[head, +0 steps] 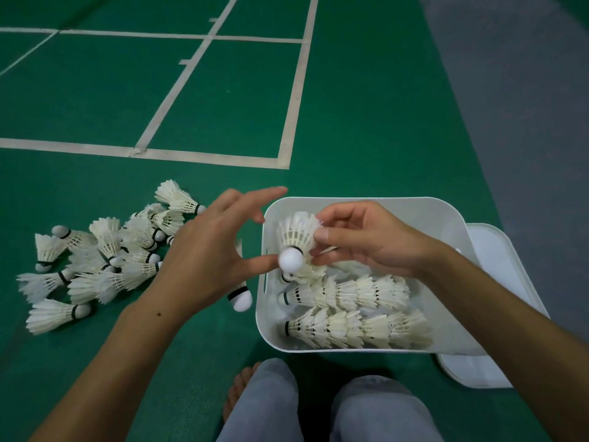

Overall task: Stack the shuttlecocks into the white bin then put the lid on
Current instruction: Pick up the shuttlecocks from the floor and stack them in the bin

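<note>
White feathers pinched in the right hand (pixel 366 240), a shuttlecock (pixel 296 240) hangs over the white bin (pixel 446 218); the left hand (pixel 204 260), fingers spread wide, thumb touching its cork.

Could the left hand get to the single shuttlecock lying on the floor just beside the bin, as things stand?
Probably yes. The left hand is open, holds nothing, and hovers right above that shuttlecock, with nothing between them; the white bin stands just to its right.
</note>
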`<state>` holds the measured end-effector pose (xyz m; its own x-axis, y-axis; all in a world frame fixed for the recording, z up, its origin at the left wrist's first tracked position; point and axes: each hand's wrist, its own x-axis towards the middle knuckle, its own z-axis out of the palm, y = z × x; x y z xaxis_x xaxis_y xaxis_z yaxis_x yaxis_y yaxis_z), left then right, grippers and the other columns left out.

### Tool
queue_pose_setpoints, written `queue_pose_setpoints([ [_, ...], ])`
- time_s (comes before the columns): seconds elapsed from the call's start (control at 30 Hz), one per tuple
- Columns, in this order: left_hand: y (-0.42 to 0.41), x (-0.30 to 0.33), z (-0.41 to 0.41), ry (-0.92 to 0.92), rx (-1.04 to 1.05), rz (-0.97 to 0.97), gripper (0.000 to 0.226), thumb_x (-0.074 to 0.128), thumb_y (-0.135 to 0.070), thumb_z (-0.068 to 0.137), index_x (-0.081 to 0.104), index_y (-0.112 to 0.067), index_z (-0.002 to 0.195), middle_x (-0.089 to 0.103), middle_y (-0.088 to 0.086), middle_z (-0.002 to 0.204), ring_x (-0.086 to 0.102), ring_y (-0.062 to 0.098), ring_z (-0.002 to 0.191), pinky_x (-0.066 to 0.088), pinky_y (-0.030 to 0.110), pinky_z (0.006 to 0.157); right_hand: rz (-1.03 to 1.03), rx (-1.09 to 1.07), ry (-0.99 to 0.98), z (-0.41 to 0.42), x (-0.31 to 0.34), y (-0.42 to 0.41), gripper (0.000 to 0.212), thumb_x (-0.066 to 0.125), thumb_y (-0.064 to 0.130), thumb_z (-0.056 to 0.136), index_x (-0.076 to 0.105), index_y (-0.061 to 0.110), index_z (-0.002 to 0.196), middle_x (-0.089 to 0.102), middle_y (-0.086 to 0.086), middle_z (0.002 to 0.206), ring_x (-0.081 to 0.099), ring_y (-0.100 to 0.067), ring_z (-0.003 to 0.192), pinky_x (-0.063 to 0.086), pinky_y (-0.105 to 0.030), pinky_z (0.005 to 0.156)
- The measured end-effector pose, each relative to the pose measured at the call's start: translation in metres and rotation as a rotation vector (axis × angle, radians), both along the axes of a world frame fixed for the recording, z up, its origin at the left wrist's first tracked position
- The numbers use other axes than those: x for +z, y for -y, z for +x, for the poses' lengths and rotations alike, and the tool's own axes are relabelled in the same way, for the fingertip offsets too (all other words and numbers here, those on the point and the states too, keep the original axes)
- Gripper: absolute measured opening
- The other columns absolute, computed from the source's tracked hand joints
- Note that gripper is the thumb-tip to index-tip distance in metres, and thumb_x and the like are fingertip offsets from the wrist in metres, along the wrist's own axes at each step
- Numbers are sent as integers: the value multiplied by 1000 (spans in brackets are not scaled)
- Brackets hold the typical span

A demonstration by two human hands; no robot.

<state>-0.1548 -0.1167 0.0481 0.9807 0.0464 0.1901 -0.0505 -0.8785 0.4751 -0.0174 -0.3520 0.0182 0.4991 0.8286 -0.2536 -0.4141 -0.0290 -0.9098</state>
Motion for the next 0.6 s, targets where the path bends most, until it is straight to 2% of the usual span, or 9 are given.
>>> queue_pose_setpoints([
  [0.07, -1, -2, 0, 60, 59, -8, 80, 80, -62, 74, 52, -46, 146, 57, -17, 107, 49, -6, 73, 45, 32, 62, -113, -85, 143, 8, 0, 11, 12, 73, 9, 90, 73, 4, 102, 75, -18, 99, 73, -29, 94, 62, -49, 94],
  [0.13, -4, -5, 1, 118, 112, -44, 63, 79, -60, 78, 64, -36, 135, 60, -15, 98, 51, -8, 76, 42, 31, 64, -279, -193, 348, 15, -9, 22, 12, 78, 16, 91, 75, 8, 99, 77, -16, 97, 72, -23, 89, 60, -44, 91],
  [0.27, -8, -9, 0, 153, 175, -78, 38, 80, -52, 84, 73, -31, 116, 62, -14, 87, 53, -3, 72, 48, 36, 62, -633, -303, 737, 13, -41, 30, 7, 81, 25, 91, 80, 19, 94, 79, 2, 83, 75, -16, 77, 64, -41, 84],
  [0.43, -3, -13, 0, 167, 173, -79, 25, 79, -46, 88, 75, -31, 108, 63, -13, 82, 53, -4, 70, 49, 37, 63, -846, -267, 894, 4, -67, 22, 9, 78, 34, 90, 81, 27, 94, 76, 15, 80, 71, -1, 76, 64, -38, 77],
  [0.6, 0, -13, 1, 203, 170, -100, 13, 77, -36, 92, 78, -25, 97, 63, -11, 73, 56, 2, 65, 43, 30, 61, -901, -169, 921, -6, -78, 7, 10, 80, 36, 89, 82, 27, 94, 77, 15, 83, 72, 0, 75, 65, -35, 75],
])
